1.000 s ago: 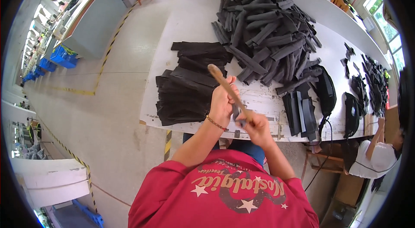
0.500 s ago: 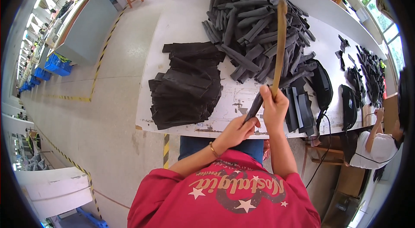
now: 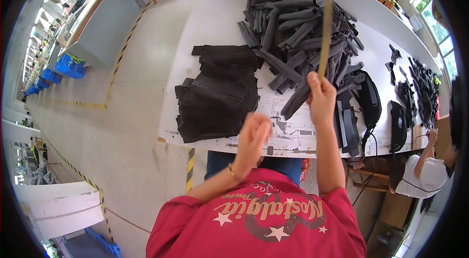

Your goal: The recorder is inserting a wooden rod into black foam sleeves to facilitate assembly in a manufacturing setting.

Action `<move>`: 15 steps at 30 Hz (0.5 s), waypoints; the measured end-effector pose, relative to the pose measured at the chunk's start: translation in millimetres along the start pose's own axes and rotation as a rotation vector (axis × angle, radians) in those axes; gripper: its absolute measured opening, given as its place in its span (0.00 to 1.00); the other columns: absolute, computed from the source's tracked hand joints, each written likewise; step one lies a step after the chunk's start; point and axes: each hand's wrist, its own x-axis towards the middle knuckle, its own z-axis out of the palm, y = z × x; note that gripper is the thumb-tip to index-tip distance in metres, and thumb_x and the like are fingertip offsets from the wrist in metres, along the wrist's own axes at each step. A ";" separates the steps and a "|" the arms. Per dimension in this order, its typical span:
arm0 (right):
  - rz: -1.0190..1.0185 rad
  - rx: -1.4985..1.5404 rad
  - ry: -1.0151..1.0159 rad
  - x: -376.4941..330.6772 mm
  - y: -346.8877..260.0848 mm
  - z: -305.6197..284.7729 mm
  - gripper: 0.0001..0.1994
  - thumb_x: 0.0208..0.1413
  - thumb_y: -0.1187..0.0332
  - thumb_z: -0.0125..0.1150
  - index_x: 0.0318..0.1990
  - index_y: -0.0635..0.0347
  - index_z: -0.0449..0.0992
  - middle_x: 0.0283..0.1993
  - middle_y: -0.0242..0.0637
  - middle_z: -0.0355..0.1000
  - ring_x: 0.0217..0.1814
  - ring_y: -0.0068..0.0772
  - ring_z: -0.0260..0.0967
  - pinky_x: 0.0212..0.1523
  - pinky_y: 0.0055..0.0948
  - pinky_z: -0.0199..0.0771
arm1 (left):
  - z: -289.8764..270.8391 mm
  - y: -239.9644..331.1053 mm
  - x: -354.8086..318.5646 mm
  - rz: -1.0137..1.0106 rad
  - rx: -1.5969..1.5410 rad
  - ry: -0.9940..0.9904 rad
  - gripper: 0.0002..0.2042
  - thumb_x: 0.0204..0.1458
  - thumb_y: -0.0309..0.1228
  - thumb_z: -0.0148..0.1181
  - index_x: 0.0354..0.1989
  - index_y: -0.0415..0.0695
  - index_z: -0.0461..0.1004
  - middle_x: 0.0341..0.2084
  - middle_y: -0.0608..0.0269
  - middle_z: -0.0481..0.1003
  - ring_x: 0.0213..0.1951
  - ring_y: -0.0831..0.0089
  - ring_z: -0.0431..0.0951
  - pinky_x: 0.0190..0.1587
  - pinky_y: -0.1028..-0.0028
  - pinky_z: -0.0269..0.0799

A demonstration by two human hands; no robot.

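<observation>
Right fingers (image 3: 329,88) gripping stick (image 3: 326,38), heaped tubes (image 3: 294,23)

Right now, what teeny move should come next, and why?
I'd guess the left grip could reach for one piece from the flat black stack: it looks empty, though it's blurred, and the stack is close by. The right grip is busy holding the tan stick up in front of the pile of dark rolled tubes.

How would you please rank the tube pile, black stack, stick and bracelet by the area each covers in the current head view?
Largest to smallest:
1. Tube pile
2. Black stack
3. Stick, long but thin
4. Bracelet
</observation>
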 end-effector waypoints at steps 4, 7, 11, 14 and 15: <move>0.028 0.044 -0.215 -26.8 10.3 12.1 0.15 0.60 0.59 0.57 0.26 0.59 0.71 0.17 0.17 0.56 0.17 0.08 0.49 0.17 0.16 0.47 | 2.9 6.7 61.7 0.049 -0.327 -0.107 0.06 0.55 0.24 0.55 0.40 0.38 0.69 0.32 0.69 0.70 0.32 0.86 0.67 0.35 0.83 0.65; 0.055 0.148 -0.248 -37.2 12.5 17.0 0.11 0.58 0.63 0.60 0.27 0.59 0.70 0.17 0.16 0.55 0.18 0.08 0.48 0.18 0.15 0.46 | 0.3 0.5 67.1 0.024 -0.489 -0.010 0.07 0.56 0.25 0.56 0.41 0.38 0.69 0.32 0.71 0.70 0.33 0.88 0.67 0.36 0.85 0.64; 0.062 0.080 -0.336 -41.9 26.2 12.5 0.08 0.54 0.69 0.63 0.28 0.59 0.71 0.18 0.16 0.55 0.20 0.08 0.48 0.20 0.14 0.45 | -0.9 -3.5 68.7 -0.023 -0.703 0.025 0.05 0.58 0.26 0.53 0.40 0.40 0.70 0.32 0.73 0.70 0.34 0.89 0.67 0.37 0.87 0.62; 0.068 0.036 -0.348 -39.8 26.4 12.8 0.06 0.54 0.70 0.63 0.29 0.59 0.72 0.20 0.16 0.58 0.21 0.08 0.51 0.21 0.14 0.48 | -2.7 -4.6 71.5 -0.068 -0.752 0.113 0.06 0.60 0.30 0.51 0.36 0.42 0.70 0.31 0.71 0.71 0.34 0.86 0.69 0.38 0.85 0.64; 0.052 -0.009 -0.343 -36.3 27.0 12.8 0.06 0.53 0.70 0.63 0.30 0.60 0.72 0.21 0.17 0.60 0.21 0.09 0.52 0.21 0.14 0.49 | -3.9 -3.2 73.0 -0.108 -0.783 0.183 0.06 0.60 0.31 0.51 0.35 0.42 0.70 0.31 0.70 0.72 0.34 0.85 0.70 0.38 0.83 0.65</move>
